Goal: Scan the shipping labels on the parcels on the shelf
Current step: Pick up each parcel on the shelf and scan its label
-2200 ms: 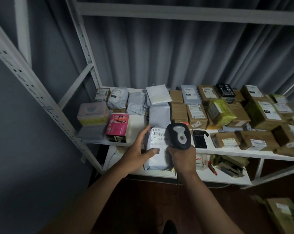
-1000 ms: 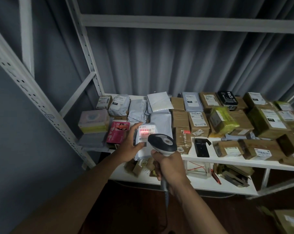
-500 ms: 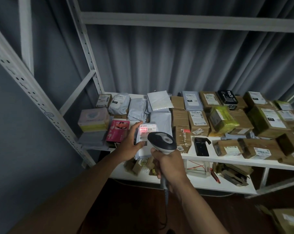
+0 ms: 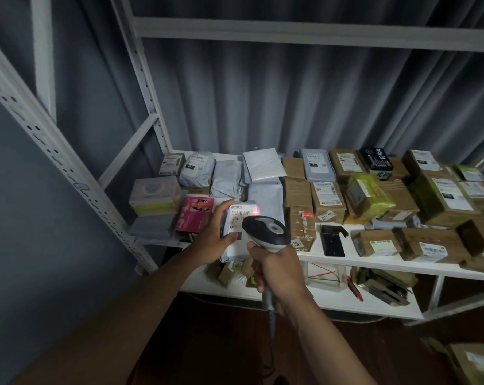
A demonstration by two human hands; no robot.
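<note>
My left hand [image 4: 214, 232] grips a grey mailer parcel [image 4: 236, 250] by its left edge, holding it tilted up over the front of the white shelf [image 4: 374, 259]. Its white shipping label [image 4: 239, 218] faces me, and a red scan light glows on the barcode at the label's upper right. My right hand [image 4: 276, 270] grips the handle of a black and grey barcode scanner [image 4: 267, 232], whose head covers the label's lower right. Several other labelled boxes and mailers lie on the shelf.
A pink box [image 4: 195, 213] and a pastel box [image 4: 154, 194] sit at the shelf's left end. A black scanner holder [image 4: 332, 240] lies near the front edge. Cardboard scraps [image 4: 385, 284] fill the lower shelf. White uprights [image 4: 68, 168] frame the left side; a box [image 4: 474, 362] rests on the floor.
Since 2.2 s ago the parcel was lifted and shifted left, and the scanner swung round to point at it. The red scan light has slid from the label's middle to its upper right.
</note>
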